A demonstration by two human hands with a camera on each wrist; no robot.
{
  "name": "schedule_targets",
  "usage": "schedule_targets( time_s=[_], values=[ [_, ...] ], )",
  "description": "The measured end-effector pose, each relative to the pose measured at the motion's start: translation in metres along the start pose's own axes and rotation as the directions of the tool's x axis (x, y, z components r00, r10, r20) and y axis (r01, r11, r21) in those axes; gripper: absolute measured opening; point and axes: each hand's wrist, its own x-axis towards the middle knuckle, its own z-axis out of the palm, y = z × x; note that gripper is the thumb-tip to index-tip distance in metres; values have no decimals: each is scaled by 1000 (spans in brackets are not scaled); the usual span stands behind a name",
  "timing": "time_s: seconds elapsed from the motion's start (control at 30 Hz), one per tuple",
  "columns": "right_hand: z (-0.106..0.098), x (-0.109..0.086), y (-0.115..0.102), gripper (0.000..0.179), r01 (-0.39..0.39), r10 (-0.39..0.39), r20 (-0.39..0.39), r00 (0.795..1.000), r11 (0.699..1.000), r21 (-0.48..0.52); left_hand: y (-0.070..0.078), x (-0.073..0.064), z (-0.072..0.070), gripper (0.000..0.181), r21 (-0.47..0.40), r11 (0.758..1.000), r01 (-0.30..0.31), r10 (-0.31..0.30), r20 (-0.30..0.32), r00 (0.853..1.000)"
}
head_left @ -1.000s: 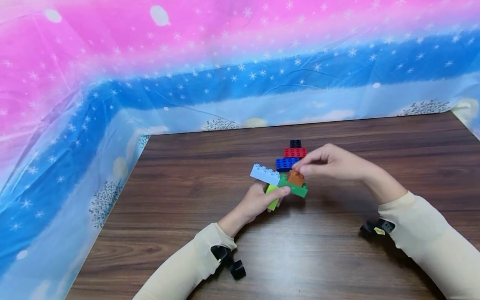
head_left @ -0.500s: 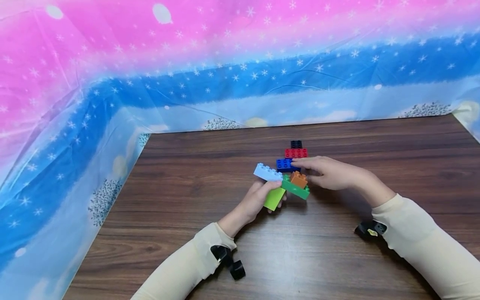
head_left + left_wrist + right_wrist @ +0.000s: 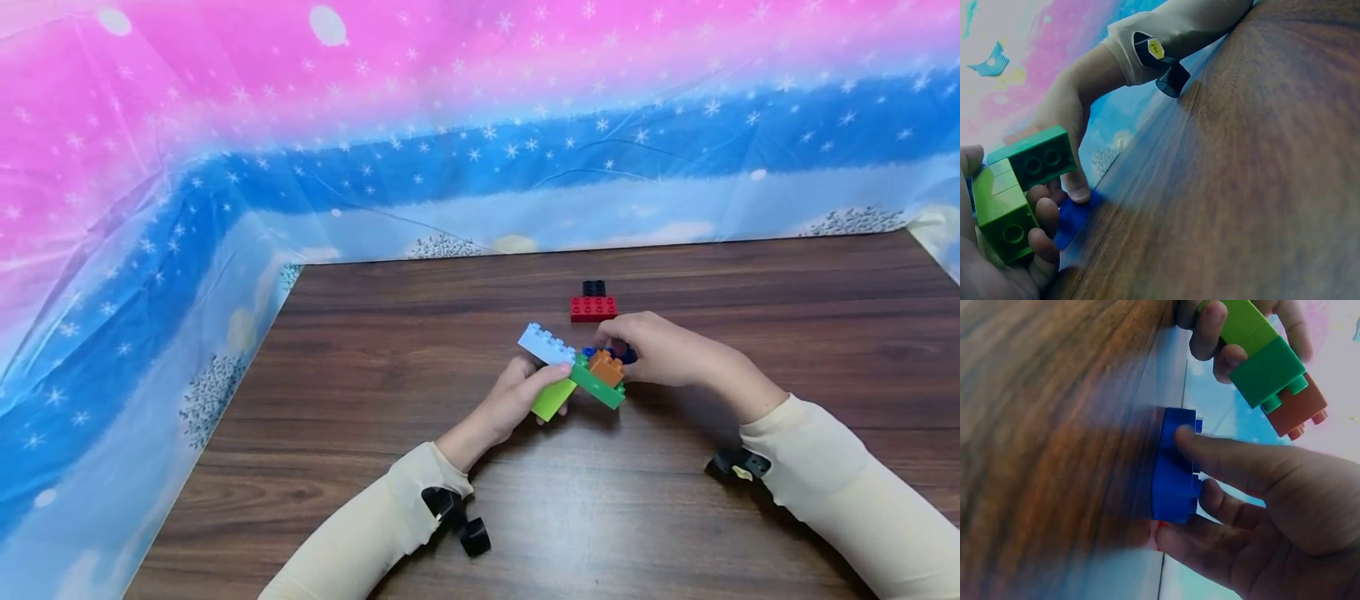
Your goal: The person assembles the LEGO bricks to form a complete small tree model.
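My left hand (image 3: 504, 404) grips a built cluster of toy building bricks by its lime brick (image 3: 552, 400), thumb on top. A light blue brick (image 3: 546, 342) extends to the upper left of the cluster. The green brick (image 3: 598, 389) points to the right and carries an orange brick (image 3: 606, 367). Just beyond the cluster, my right hand (image 3: 671, 354) pinches a dark blue brick (image 3: 1174, 469) between thumb and fingers, close over the tabletop. In the head view the cluster and hand hide most of that blue brick.
A red brick (image 3: 593, 309) lies behind the hands on the brown wooden table (image 3: 637, 500), with a black brick (image 3: 594, 288) right behind it. A pink and blue snowflake cloth (image 3: 450, 150) hangs along the back and left edges. Both wrists wear black camera mounts (image 3: 453, 512).
My right hand let go of the orange brick, reached the blue brick and took hold of it, drawing it away from the red one. The left hand's cluster shifted slightly right and turned.
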Motion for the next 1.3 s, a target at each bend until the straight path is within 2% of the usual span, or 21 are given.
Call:
schedule_targets(
  time_s=[0.17,0.37,0.47,0.6,0.7,0.77,0.9,1.3],
  values=[
    [-7,-1,1,30,13,-12,-14,1000,999,38,0,-2,-1,34,30,1000,3,-3,2,1000],
    [-23,-7,2,44,-36,53,-92,994,983,179,-2,-2,-2,40,57,998,-17,18,-8,1000],
    [-26,-8,-2,45,-22,63,-123,990,951,308,-2,-1,-1,33,46,999,-26,26,-7,1000],
    [-24,-6,-8,42,12,63,-144,988,882,471,-3,-1,-1,26,33,999,-24,24,-1,1000],
    [-21,-6,-14,41,32,56,-151,987,849,527,-2,-1,0,26,36,999,-23,23,0,1000],
    [-20,-6,-18,39,37,53,-148,988,838,544,-2,0,0,27,43,999,-28,27,4,1000],
    [-17,-6,-23,39,47,42,-151,988,838,543,-3,1,0,28,55,998,-29,28,10,1000],
    [-10,-6,-27,40,30,34,-129,991,888,460,-1,2,-1,37,74,997,-18,15,32,999]
  ],
)
